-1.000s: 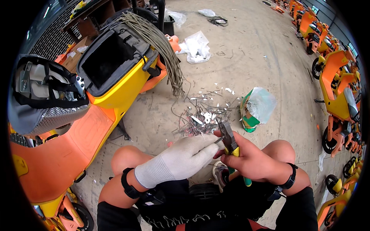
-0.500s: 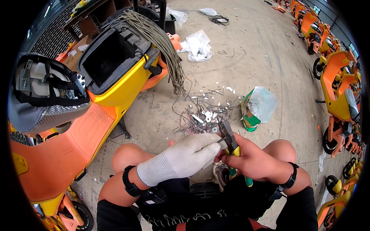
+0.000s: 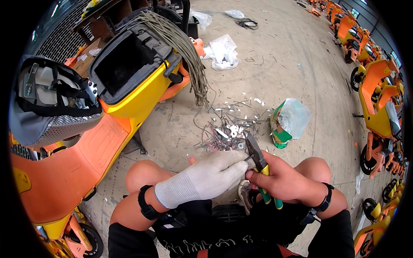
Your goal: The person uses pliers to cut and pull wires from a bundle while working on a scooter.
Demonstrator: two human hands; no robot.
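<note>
My left hand point(image 3: 215, 170), in a whitish knit glove, is closed with a thin dark wire point(image 3: 248, 158) pinched at its fingertips. The wire reaches the jaws of the pliers point(image 3: 257, 154), which have yellow and green handles. My bare right hand point(image 3: 282, 174) is wrapped round those handles, the jaws pointing up and away from me. Both hands meet in front of my knees. Just beyond them on the floor lies a pile of wire scraps point(image 3: 219, 135) with white plastic bits. Whether the jaws bite the wire cannot be made out.
An open green and clear plastic bag point(image 3: 290, 120) stands right of the scraps. At left is a yellow-orange scooter point(image 3: 146, 92) with a bundle of cables point(image 3: 180, 47) over its open compartment and a grey bag point(image 3: 64, 124) on it. More scooters point(image 3: 374, 99) line the right side.
The handles of the pliers have spread slightly apart, and my right thumb has shifted a little. The hands otherwise stay in nearly the same place.
</note>
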